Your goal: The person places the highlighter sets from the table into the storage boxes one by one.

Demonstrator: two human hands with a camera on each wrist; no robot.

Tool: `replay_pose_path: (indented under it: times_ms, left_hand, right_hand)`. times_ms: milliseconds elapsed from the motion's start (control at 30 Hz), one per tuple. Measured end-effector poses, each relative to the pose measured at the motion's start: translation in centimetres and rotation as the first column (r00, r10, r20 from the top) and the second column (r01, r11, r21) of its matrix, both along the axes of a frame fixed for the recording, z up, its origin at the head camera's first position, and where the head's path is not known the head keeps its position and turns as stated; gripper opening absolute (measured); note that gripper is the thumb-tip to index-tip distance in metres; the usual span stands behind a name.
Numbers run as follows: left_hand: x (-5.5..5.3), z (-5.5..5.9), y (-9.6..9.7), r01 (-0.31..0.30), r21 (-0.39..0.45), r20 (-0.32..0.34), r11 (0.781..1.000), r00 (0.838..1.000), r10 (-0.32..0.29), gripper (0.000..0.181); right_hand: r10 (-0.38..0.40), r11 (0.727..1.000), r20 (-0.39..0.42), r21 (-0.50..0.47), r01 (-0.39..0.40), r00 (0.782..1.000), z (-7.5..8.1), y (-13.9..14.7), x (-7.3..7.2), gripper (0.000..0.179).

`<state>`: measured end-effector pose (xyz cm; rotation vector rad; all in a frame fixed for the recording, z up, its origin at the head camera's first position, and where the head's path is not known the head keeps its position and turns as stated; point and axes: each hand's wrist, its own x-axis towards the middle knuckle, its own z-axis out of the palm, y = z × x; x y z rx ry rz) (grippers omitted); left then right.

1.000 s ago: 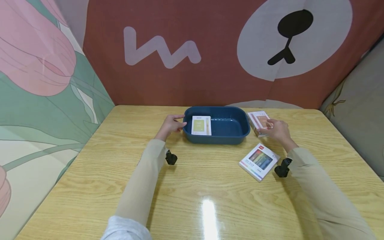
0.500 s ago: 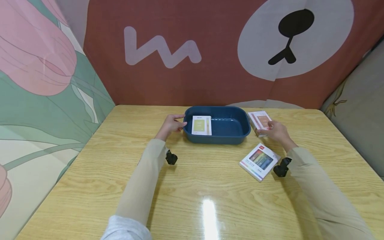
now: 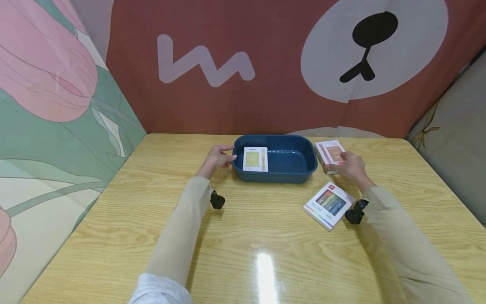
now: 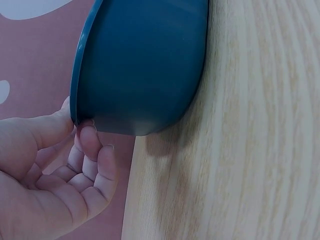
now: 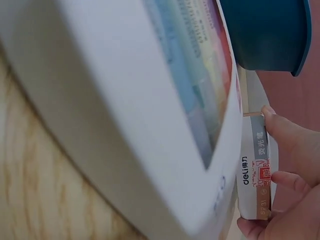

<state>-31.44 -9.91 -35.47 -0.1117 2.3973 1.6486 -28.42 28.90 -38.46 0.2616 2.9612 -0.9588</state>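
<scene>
My left hand pinches the left end of the rim of a dark blue plastic basin; in the left wrist view the thumb and index finger meet at the rim. Inside the basin, at its left, lies a white box with a yellow-green panel. To the right of the basin my right hand grips a white highlighter box with a salmon panel. Its printed end shows between thumb and fingers in the right wrist view. The palm side is partly hidden in the head view.
A flat white box of coloured pens with a clear window lies slanted on the wooden table, in front of the right hand. It fills much of the right wrist view. Behind the table stands a reddish-brown printed backdrop.
</scene>
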Motion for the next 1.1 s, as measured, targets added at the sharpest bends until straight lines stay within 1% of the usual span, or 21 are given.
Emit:
replay_pose_path:
  times_ms: [100,267,467,567,700,767,933,1100]
  left_hand:
    - [-0.1,0.0,0.0,-0.005,-0.002,0.001,1.0,1.0,0.005,0.043]
    - [-0.1,-0.2,0.1,-0.01,0.0,0.006,1.0,1.0,0.01,0.043]
    - [-0.1,-0.2,0.1,-0.015,0.013,0.018,1.0,1.0,0.015,0.043]
    - [-0.1,-0.2,0.0,-0.015,0.026,0.026,1.0,1.0,0.014,0.043]
    - [0.0,-0.2,0.0,-0.018,0.038,0.038,0.999,0.999,0.016,0.044]
    - [0.0,-0.2,-0.1,-0.017,0.036,0.039,0.999,0.999,0.016,0.044]
    - [0.0,-0.2,-0.1,-0.02,0.034,0.037,0.999,0.999,0.019,0.043]
    - [0.0,-0.1,-0.1,-0.014,0.046,0.036,0.999,0.999,0.012,0.043]
  right_hand:
    - [-0.021,1.0,-0.01,0.011,0.021,1.0,0.1,-0.1,0.0,0.076]
    - [-0.05,0.999,0.005,0.014,0.05,0.999,0.2,0.0,0.0,0.078]
    - [-0.07,0.997,0.028,-0.021,0.07,0.997,0.3,0.0,0.1,0.078]
    - [-0.063,0.997,0.018,-0.041,0.064,0.998,0.4,0.1,0.1,0.077]
    - [-0.029,0.999,-0.035,-0.047,0.028,0.999,0.4,0.5,0.2,0.07]
    - [-0.023,0.999,-0.045,-0.049,0.021,0.999,0.5,0.9,0.3,0.068]
    - [-0.034,0.995,-0.007,-0.097,0.033,0.999,0.8,1.6,0.7,0.066]
    - [-0.036,0.985,0.036,-0.166,0.042,0.999,0.9,2.4,0.8,0.063]
